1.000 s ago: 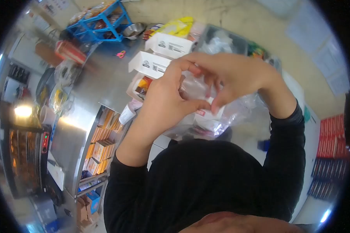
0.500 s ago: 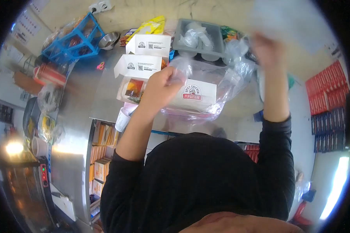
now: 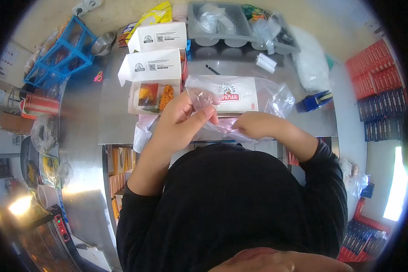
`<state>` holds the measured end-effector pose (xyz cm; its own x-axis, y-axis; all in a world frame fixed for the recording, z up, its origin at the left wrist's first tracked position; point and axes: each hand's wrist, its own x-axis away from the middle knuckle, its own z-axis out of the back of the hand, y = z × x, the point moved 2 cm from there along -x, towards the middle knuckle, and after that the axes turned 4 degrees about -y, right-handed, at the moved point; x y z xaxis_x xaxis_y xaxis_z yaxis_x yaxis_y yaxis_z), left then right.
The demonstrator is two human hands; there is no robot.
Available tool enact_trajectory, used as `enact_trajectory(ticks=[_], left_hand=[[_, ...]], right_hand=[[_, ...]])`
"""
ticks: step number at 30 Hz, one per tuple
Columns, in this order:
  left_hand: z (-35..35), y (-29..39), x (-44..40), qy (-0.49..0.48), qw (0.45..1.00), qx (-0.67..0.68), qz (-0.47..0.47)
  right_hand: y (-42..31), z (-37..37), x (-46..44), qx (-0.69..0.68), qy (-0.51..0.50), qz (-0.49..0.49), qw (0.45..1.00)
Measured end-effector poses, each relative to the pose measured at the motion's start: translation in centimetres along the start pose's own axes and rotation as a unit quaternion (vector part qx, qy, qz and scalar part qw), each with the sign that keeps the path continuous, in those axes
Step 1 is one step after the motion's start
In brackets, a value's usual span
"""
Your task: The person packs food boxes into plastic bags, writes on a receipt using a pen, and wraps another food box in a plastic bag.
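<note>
A clear plastic bag [image 3: 276, 102] lies around a closed white box [image 3: 245, 93] with a red and black chicken logo, near the counter's front edge. My left hand [image 3: 181, 120] pinches the bag at the box's left side. At the front of the box, my right hand [image 3: 254, 125] has its fingers curled against the bag's near edge. Left of the bag, an open white box [image 3: 133, 97] holds a sauce packet [image 3: 147, 94] and fried chicken [image 3: 166, 97]. Another open box [image 3: 158, 37] stands behind it.
Grey cup tray [image 3: 220, 25] at the back; white roll [image 3: 266, 63] and black pen [image 3: 212, 69] before it. Blue tape dispenser [image 3: 314, 101] at right. Blue rack [image 3: 65, 56], metal bowl [image 3: 104, 44] and pink scissors [image 3: 98, 76] at left. Paper cup [image 3: 142, 136] by the front edge.
My right hand has come down from the raised, blurred spot at upper right to the bag's front edge. My left hand still grips the bag. The view has shifted, showing more counter.
</note>
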<state>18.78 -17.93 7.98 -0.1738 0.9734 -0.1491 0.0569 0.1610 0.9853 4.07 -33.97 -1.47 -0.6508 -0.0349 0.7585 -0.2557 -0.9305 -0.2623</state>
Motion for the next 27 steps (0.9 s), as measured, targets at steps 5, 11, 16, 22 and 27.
enact_trajectory(ticks=[5, 11, 16, 22, 27], left_hand=[[-1.1, -0.1, -1.3, -0.022, 0.999, -0.006, -0.039], [0.4, 4.8, -3.5, 0.011, 0.995, 0.044, -0.085], [-0.9, 8.5, -3.3, -0.054, 0.967, -0.213, -0.129], [4.4, 6.3, 0.1, -0.182, 0.924, -0.335, -0.030], [1.6, -4.5, -1.8, 0.118, 0.928, -0.324, 0.138]], right_hand=[[-1.7, 0.3, 1.2, -0.319, 0.258, 0.206, 0.888], [0.9, 9.1, 16.8, 0.245, 0.232, -0.091, 0.937], [-1.6, 12.5, 23.6, 0.275, 0.273, 0.068, 0.919], [5.5, 7.7, 22.1, -0.058, 0.357, 0.253, 0.897], [14.4, -5.6, 10.6, -0.338, 0.262, 0.055, 0.902]])
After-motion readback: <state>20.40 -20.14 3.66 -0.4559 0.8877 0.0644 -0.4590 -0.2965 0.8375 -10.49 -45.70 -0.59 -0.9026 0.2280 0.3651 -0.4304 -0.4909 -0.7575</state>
